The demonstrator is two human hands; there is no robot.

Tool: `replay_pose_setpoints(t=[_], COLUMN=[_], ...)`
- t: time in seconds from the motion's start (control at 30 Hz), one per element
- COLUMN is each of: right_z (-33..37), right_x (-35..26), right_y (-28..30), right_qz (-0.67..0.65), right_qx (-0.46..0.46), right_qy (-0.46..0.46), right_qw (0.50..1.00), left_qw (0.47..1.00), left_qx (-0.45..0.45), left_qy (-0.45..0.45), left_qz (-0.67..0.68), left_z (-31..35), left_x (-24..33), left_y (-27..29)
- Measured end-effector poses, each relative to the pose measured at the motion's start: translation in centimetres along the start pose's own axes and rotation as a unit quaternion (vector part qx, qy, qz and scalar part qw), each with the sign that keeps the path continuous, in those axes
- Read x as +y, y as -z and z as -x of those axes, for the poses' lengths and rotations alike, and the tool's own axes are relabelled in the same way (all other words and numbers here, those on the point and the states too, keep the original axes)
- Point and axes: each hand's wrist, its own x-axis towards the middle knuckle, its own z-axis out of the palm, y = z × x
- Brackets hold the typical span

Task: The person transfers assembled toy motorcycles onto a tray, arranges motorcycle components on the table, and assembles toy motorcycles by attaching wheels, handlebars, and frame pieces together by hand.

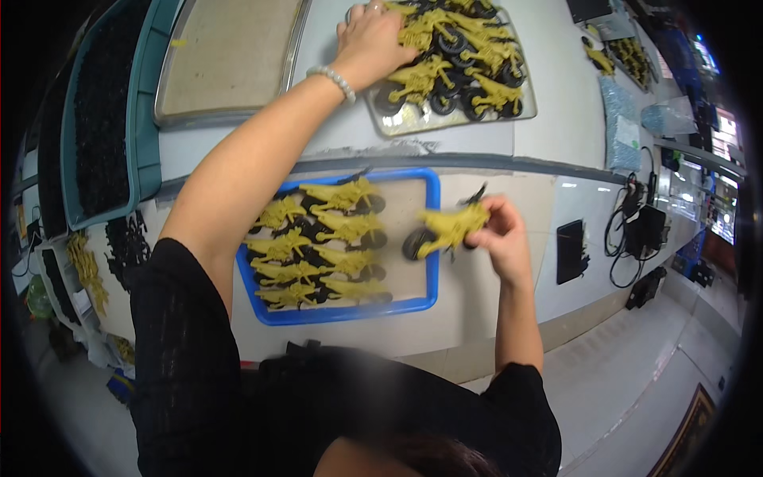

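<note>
My right hand [506, 238] pinches a yellow toy motorcycle [457, 226] with black wheels, held in the air over the right rim of a blue tray [431, 238]. Inside that tray, yellow toy motorcycles [342, 226] lie in two columns on the left and middle. Farther off, my left hand [370, 40], with a beaded bracelet on its wrist, is closed at the left side of a heaped metal tray [417, 123]. Its thumb and fingers are around a yellow toy motorcycle [409, 36] there; the fingertips are partly hidden. Several more such motorcycles fill that tray.
A bare metal tray [230, 63] and a teal bin of black parts [99, 119] stand at the far left. Loose black parts [127, 250] lie below the bin. On the right are a dark phone-like slab [570, 250], cables [620, 230] and bags of pale blue material [620, 119].
</note>
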Motion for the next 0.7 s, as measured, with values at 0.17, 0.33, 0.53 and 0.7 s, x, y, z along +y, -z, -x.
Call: replay_pose_setpoints(t=[0.17,0.33,0.53,0.7], right_z=[5.6,8.1,8.6,7.9], right_x=[7.1,9.7,12.8,12.8], right_y=[-4.2,-7.1,-9.3,-9.1], right_qz=[0.228,0.289,0.435,0.503], right_qx=[-0.019,0.012,0.018,0.034], right_qy=[-0.016,0.014,0.158,0.19], right_qw=[0.973,0.957,0.886,0.842], left_qw=[0.988,0.995,0.986,0.979], left_qx=[-0.075,-0.092,-0.144,-0.153], left_qy=[0.116,0.044,0.088,0.135], left_qz=[-0.067,-0.014,-0.012,-0.014], left_z=[0.9,7.0,19.0,24.9], left_x=[0.1,0.2,3.5,5.8], left_y=[0.8,5.4,13.4,14.3])
